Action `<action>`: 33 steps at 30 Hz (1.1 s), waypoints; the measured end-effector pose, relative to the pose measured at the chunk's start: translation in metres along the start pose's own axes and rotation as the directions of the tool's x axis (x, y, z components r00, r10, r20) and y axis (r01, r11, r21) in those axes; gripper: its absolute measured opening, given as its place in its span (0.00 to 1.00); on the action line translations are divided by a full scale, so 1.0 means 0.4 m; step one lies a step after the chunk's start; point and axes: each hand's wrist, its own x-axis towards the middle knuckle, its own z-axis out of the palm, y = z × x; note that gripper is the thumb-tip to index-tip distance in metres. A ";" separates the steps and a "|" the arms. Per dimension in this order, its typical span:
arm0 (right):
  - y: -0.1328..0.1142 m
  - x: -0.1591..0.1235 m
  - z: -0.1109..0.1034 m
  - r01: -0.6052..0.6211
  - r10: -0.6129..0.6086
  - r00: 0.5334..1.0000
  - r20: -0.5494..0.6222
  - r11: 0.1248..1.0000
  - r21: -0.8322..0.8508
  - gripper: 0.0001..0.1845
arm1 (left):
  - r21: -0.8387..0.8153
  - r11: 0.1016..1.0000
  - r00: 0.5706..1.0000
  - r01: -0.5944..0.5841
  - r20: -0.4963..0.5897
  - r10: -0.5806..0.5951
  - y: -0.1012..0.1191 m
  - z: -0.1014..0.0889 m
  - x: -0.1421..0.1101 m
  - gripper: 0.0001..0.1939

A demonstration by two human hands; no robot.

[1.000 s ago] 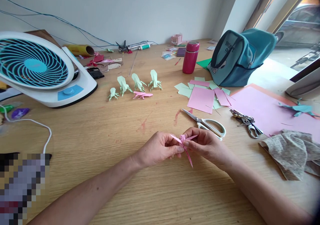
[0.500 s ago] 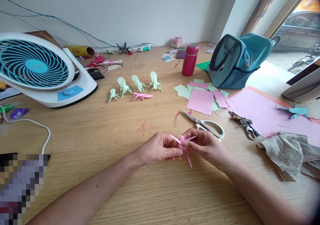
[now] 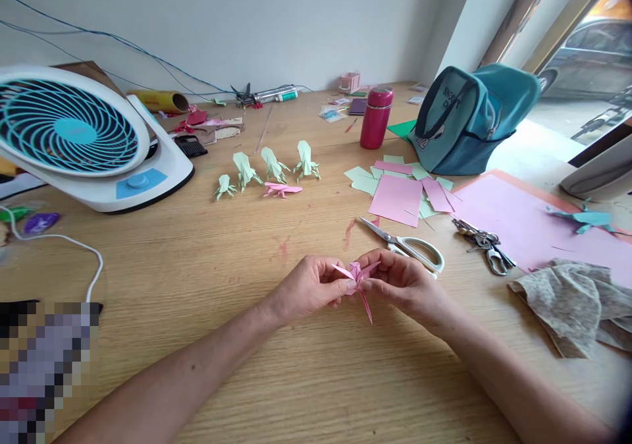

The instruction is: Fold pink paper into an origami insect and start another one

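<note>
A small pink origami figure (image 3: 355, 271) with narrow pointed flaps is pinched between both hands above the wooden table. My left hand (image 3: 316, 289) grips its left side with thumb and fingers. On its right side, my right hand (image 3: 397, 279) holds it, the thumb pressed near its middle. One thin strip of the figure points down toward the table. Just behind my right hand lies a pair of scissors (image 3: 415, 249) with white handles. Farther back stand several pale green origami figures (image 3: 273, 165) and a pink folded insect-like figure (image 3: 281, 190).
A white and blue fan (image 3: 74, 134) stands at the left. Toward the back right are a magenta flask (image 3: 376, 121) and a teal backpack (image 3: 474, 121). Pink paper (image 3: 395, 199), keys (image 3: 484, 243), a grey cloth (image 3: 567, 299) and a blue origami figure (image 3: 585, 219) lie at the right.
The pink figure has shifted slightly left and up and turned a little in my hands. My left thumb has moved up along it. Both hands keep hold.
</note>
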 end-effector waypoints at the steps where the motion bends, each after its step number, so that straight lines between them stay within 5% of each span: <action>1: -0.001 0.000 0.000 0.000 0.000 1.000 0.001 1.000 -0.003 0.13 | -0.004 1.000 1.000 0.002 -0.007 -0.002 0.003 0.001 0.000 0.12; 13: 0.014 -0.011 0.012 0.018 -0.042 0.995 -0.087 0.966 -0.256 0.06 | 0.041 0.999 0.998 -0.018 -0.067 0.021 -0.010 0.001 0.006 0.12; 26: 0.030 0.005 0.001 0.015 -0.025 0.997 -0.073 0.991 -0.134 0.11 | 0.037 0.999 0.991 -0.005 -0.134 0.010 -0.002 0.001 0.007 0.14; 33: 0.019 0.001 0.005 0.004 -0.015 0.996 -0.083 0.992 -0.126 0.11 | -0.068 0.997 0.998 0.044 -0.031 -0.046 0.005 -0.017 0.008 0.12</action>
